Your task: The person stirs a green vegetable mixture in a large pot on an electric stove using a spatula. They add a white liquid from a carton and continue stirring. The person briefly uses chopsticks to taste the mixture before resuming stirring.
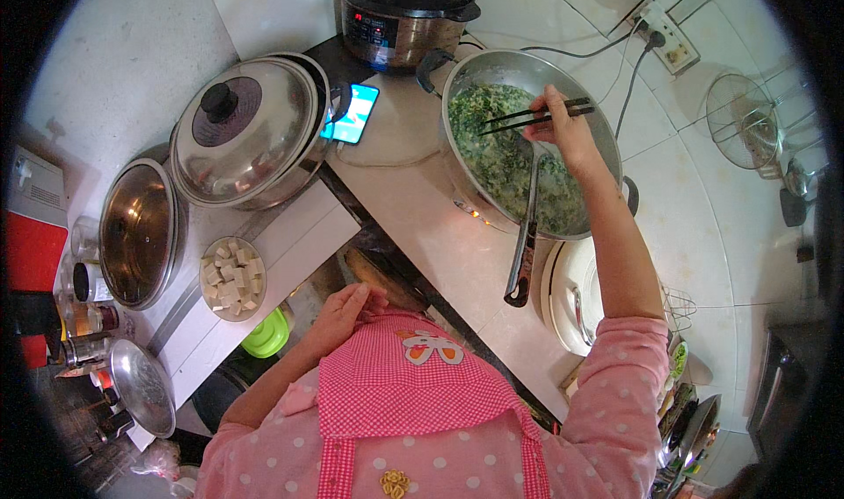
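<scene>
My right hand (557, 130) grips a pair of black chopsticks (527, 118) over a large two-handled metal pot (597, 189). The chopstick tips are in a mass of chopped green leaves (491, 106) mixed with pale bits and cloudy liquid. A ladle or spatula (527, 248) leans in the pot; its dark handle hangs over the front rim, and its head is partly hidden. Small flames (478, 217) show under the pot's near side. My left hand (349, 311) rests before the pink checked apron (409, 387) with nothing visible in it.
Left, a plate of white tofu cubes (233, 280) stands beside a lidded steel pot (257, 123) and a metal bowl (138, 235). A lit phone (354, 113) lies near an electric pressure cooker (405, 31). A pale lidded pot (570, 294) stands right; cords (630, 90) run to a wall socket.
</scene>
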Demonstrator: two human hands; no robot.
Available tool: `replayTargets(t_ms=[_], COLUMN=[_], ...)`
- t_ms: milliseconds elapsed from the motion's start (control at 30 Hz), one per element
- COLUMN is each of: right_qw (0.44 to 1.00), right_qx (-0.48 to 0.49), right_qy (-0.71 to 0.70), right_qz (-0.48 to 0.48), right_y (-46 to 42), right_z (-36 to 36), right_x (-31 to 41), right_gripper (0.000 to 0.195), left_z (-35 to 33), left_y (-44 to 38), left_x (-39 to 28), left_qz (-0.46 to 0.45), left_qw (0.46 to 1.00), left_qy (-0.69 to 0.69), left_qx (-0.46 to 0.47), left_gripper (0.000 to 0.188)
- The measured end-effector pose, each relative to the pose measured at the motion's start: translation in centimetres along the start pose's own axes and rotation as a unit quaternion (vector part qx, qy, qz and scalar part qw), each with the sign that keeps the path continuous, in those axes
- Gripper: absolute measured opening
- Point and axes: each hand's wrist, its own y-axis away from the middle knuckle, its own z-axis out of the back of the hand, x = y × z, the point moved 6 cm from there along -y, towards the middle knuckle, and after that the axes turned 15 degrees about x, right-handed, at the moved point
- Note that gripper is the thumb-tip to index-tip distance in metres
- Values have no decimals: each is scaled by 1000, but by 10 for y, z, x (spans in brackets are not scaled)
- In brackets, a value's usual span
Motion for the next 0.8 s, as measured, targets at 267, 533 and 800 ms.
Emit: replayTargets(t_ms=[267, 533, 800], right_qw=[994, 977, 974], right_qx=[-67, -162, -160], right_qy=[0, -57, -53], right_qz=[85, 128, 154], right_y=[0, 41, 36], right_z=[16, 50, 53], right_x=[1, 45, 43], right_gripper=[43, 43, 43], left_z=[2, -5, -6], left_y=[0, -1, -6], left_x=[6, 2, 2], left_qz=[3, 14, 10], left_qw=[1000, 1000, 999], left_qy=[-1, -11, -34], left_qx=[1, -2, 19], left_gripper=[44, 44, 45])
